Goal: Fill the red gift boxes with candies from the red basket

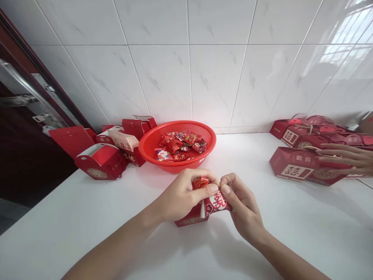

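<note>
My left hand (194, 192) and my right hand (241, 206) meet in front of the basket, fingers pinched together at the top edge of a red candy packet (217, 203) with white lettering and a flower print. Behind my left fingers shows a shiny orange-red wrapper (201, 182); what it belongs to is hidden. Just under my hands stands a small red gift box (192, 221), mostly covered by my left hand and the packet. Beyond them is a red plastic basket (177, 166) holding several wrapped candies (175, 144).
Several opened red gift boxes (101, 161) stand at the left of the white table (140, 249). Closed boxes (297, 165) are grouped at the right, where another person's hand (349, 159) reaches in. A tiled wall (163, 85) bounds the back; a dark door (26, 128) is at the left.
</note>
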Demonstrator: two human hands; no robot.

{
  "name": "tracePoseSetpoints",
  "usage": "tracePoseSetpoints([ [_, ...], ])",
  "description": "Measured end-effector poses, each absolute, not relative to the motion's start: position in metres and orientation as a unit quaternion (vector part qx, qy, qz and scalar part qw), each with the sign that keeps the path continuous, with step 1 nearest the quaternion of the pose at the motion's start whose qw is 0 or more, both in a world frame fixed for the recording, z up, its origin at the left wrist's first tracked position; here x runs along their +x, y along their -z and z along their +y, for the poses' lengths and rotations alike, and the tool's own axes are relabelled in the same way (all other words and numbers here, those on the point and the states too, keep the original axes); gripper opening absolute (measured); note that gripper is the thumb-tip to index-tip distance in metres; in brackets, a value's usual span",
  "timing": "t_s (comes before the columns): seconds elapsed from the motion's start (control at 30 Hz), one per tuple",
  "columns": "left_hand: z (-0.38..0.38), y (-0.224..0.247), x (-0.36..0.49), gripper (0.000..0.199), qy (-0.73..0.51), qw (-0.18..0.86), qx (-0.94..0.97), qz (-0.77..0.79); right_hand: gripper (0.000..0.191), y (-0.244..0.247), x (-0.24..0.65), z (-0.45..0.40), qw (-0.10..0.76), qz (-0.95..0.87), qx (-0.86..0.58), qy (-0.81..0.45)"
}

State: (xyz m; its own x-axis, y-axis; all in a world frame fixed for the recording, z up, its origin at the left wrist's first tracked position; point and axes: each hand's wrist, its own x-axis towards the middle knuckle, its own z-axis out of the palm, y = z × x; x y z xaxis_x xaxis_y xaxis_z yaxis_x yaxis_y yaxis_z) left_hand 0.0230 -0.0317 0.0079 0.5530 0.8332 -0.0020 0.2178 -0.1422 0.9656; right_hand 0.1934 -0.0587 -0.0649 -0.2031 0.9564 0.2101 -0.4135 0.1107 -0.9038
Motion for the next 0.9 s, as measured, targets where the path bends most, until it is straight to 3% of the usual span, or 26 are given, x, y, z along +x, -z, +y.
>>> tracePoseSetpoints([
  [0.27, -0.030, -0.007, 0.024, 0.023, -0.295, 0.578, 0.668, 0.366, 0.029, 0.060, 0.191, -0.061, 0.568, -0.447, -0.260, -0.640],
  [0.47, -0.031, -0.010, 0.022, 0.019, -0.324, 0.482, 0.717, 0.384, 0.024, 0.062, 0.196, -0.055, 0.593, -0.475, -0.269, -0.592],
  [0.67, -0.028, -0.014, 0.018, 0.018, -0.347, 0.489, 0.702, 0.384, 0.032, 0.065, 0.201, -0.050, 0.571, -0.500, -0.277, -0.589],
  [0.9, -0.024, -0.016, 0.011, 0.020, -0.400, 0.381, 0.706, 0.443, 0.025, 0.062, 0.201, -0.049, 0.598, -0.501, -0.298, -0.550],
])
